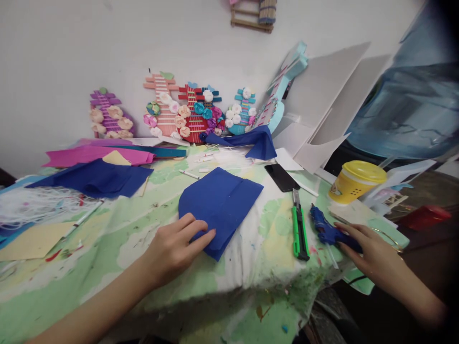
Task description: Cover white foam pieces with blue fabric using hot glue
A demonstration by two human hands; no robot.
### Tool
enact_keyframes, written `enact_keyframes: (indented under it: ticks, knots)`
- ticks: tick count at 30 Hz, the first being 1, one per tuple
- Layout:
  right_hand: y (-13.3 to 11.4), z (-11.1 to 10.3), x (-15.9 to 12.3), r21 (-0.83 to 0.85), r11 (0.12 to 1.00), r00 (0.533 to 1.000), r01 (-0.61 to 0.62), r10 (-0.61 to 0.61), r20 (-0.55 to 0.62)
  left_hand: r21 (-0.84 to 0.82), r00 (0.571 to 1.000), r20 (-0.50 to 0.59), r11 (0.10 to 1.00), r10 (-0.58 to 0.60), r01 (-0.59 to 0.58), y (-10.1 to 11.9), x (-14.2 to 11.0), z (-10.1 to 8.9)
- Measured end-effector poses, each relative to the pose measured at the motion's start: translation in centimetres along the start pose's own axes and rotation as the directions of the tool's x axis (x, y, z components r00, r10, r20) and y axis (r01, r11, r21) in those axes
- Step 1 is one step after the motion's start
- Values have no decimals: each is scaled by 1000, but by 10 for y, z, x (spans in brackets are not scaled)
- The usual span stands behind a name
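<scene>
Over tablecloth (125,234) | left hand (175,246) — palm-down, fingers unclenched on blue sheet (222,200) | right hand (375,251) — well apart, clasped round glue gun (324,227)

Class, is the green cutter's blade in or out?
Out: the metal blade shows past the front end of the green cutter, which lies beside the glue gun.

Colorful, flower-trimmed model string instruments (196,125) line a white wall (71,52) as a yellow lidded cup (355,180) stands near a blue water jug (412,110).
</scene>
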State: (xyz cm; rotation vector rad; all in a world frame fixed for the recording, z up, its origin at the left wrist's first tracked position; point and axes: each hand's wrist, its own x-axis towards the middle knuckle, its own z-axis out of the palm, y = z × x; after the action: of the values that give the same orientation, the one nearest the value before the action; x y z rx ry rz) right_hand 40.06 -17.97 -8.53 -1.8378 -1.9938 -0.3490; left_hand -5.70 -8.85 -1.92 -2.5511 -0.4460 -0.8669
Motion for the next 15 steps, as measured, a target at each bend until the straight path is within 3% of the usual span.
enact_keyframes:
  ticks: [4, 7, 15]
  knots:
    - [4, -2, 9, 32, 998, 996, 58, -60, 65, 51, 1000, 3, 998, 28, -28, 8, 0, 3]
    - [5, -4, 12, 50, 997, 991, 51, -57, 118, 59, 999, -25, 998, -21, 23, 14, 0, 5]
    - [-11, -20, 15, 80, 997, 992, 18, -28, 125, 36, 995, -55, 996, -82, 84, 22, -8, 5]
